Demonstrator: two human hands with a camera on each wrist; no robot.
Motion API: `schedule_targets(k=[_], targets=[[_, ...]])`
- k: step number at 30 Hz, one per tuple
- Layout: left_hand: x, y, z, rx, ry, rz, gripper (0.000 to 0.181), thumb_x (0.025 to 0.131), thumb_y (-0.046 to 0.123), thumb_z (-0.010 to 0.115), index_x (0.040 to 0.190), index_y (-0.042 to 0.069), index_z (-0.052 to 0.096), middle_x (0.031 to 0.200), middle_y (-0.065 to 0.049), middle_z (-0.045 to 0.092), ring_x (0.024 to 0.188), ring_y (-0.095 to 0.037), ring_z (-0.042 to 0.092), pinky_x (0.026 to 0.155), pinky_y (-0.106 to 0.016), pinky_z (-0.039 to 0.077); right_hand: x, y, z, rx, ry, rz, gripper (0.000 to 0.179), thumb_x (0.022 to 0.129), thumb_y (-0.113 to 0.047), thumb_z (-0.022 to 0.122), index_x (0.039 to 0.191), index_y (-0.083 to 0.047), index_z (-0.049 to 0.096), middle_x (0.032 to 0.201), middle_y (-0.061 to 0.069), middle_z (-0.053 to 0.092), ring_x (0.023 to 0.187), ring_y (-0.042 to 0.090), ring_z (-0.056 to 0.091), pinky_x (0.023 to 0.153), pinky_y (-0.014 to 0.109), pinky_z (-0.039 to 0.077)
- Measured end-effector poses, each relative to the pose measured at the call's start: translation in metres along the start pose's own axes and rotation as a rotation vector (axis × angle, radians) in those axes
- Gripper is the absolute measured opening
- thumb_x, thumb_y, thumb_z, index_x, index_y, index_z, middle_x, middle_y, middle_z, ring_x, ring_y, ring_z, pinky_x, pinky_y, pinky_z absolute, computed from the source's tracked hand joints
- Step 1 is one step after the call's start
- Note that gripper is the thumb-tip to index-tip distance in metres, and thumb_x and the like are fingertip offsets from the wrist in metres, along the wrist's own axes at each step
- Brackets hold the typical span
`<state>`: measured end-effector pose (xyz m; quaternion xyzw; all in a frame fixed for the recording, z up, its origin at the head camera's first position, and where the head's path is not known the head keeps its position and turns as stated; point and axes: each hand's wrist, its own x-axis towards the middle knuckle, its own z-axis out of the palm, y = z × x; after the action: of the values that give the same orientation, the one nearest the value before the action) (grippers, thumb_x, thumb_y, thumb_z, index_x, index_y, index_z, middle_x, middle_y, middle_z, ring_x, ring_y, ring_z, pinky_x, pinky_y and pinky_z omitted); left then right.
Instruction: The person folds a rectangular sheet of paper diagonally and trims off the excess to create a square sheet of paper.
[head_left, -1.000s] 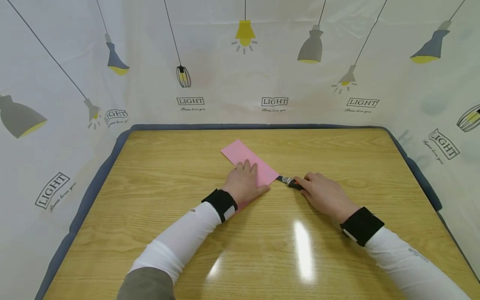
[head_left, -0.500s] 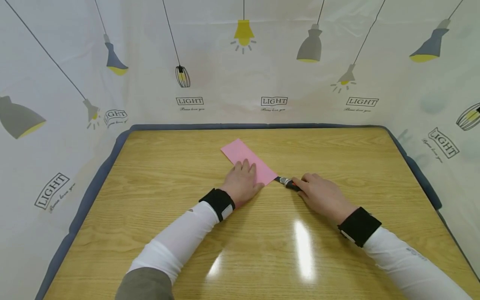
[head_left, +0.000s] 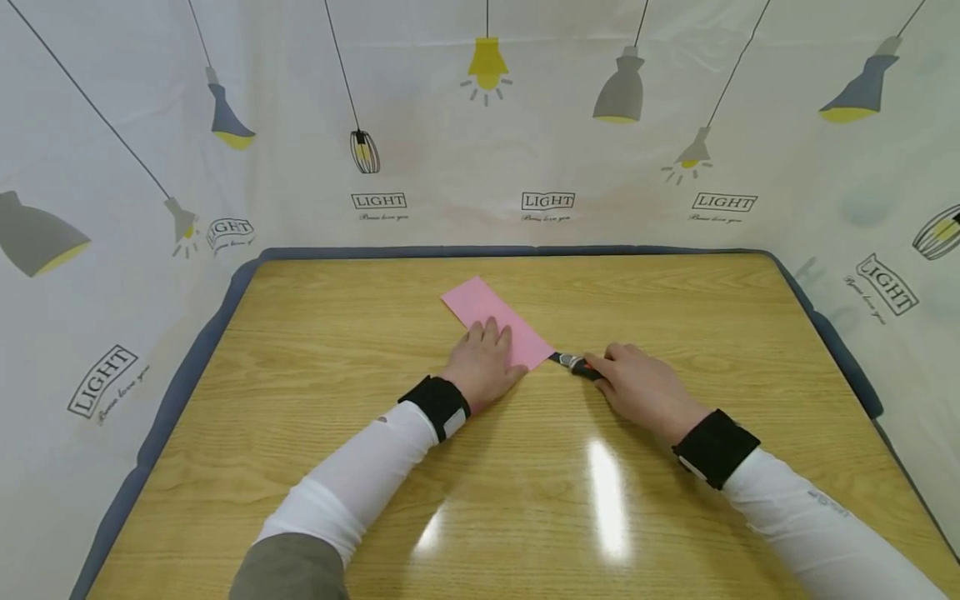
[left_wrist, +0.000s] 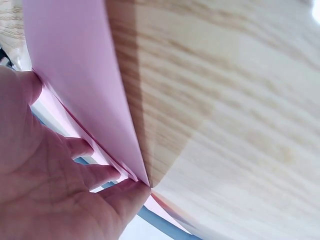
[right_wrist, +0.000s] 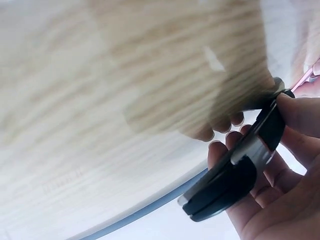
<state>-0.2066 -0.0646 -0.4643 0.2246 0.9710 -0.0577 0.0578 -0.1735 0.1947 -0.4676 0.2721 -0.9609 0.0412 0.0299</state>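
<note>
A folded sheet of pink paper (head_left: 474, 302) lies slantwise on the table. My left hand (head_left: 483, 362) rests on it with the fingers spread, hiding its near part. In the left wrist view, the fingertips press along the pink paper (left_wrist: 85, 65), whose layers stand slightly apart at the edge. My right hand (head_left: 648, 392) grips a black and silver utility knife (head_left: 583, 368) with a touch of red on its handle. The knife's front end is right at the paper's right corner. In the right wrist view, thumb and fingers wrap the knife's handle (right_wrist: 225, 185).
The wooden table (head_left: 300, 433) is glossy and reflects light near its front. A grey-blue edging (head_left: 195, 350) runs round its sides and back. Behind it hangs a white curtain (head_left: 450, 150) printed with lamps.
The left hand has shifted slightly left with the pink paper, and the right hand has brought the knife slightly left as well. In the last half second almost nothing has moved.
</note>
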Motion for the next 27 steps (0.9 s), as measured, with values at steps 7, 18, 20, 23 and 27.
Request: schedule_targets(k=[7,18,20,23,27], targets=[[0.0,0.001,-0.002,0.0,0.0,0.003,0.076,0.09,0.059,0.035,0.143,0.005,0.026,0.144,-0.021,0.025,0.129,-0.033,0.027,0.106,-0.039,0.027,0.0,0.006,0.001,0.012,-0.003,0.014,0.044,0.085,-0.023,0.064,0.127,-0.016,0.055,0.085,0.004,0.05,0.067,0.017,0.043,0.051,0.027,0.037],[0.002,-0.001,0.0,-0.011,-0.026,0.011,0.079,0.089,0.061,0.032,0.144,0.005,0.024,0.146,-0.021,0.021,0.132,-0.035,0.023,0.107,-0.041,0.024,-0.008,0.033,0.001,0.001,0.026,0.072,0.044,0.085,-0.023,0.065,0.126,-0.011,0.056,0.084,0.006,0.05,0.064,0.017,0.043,0.047,0.027,0.035],[0.002,-0.002,0.0,-0.028,-0.038,0.011,0.083,0.087,0.065,0.032,0.144,0.005,0.023,0.147,-0.021,0.02,0.132,-0.035,0.021,0.108,-0.042,0.022,-0.009,0.035,0.0,-0.003,0.032,0.062,0.044,0.085,-0.024,0.065,0.126,-0.012,0.056,0.084,0.006,0.05,0.063,0.017,0.043,0.047,0.027,0.035],[0.003,-0.005,0.0,-0.041,-0.049,0.017,0.092,0.082,0.072,0.034,0.145,0.005,0.022,0.147,-0.021,0.019,0.133,-0.035,0.021,0.108,-0.041,0.021,-0.01,0.034,0.0,-0.011,0.045,0.061,0.044,0.084,-0.025,0.065,0.126,-0.013,0.056,0.084,0.005,0.051,0.063,0.015,0.044,0.047,0.026,0.035],[0.004,-0.009,0.0,-0.049,-0.071,0.043,0.098,0.078,0.075,0.037,0.145,0.005,0.022,0.147,-0.02,0.019,0.132,-0.034,0.022,0.108,-0.039,0.021,-0.01,0.031,-0.001,-0.016,0.041,0.07,0.044,0.084,-0.024,0.066,0.126,-0.014,0.056,0.086,0.004,0.052,0.064,0.014,0.044,0.047,0.026,0.036]])
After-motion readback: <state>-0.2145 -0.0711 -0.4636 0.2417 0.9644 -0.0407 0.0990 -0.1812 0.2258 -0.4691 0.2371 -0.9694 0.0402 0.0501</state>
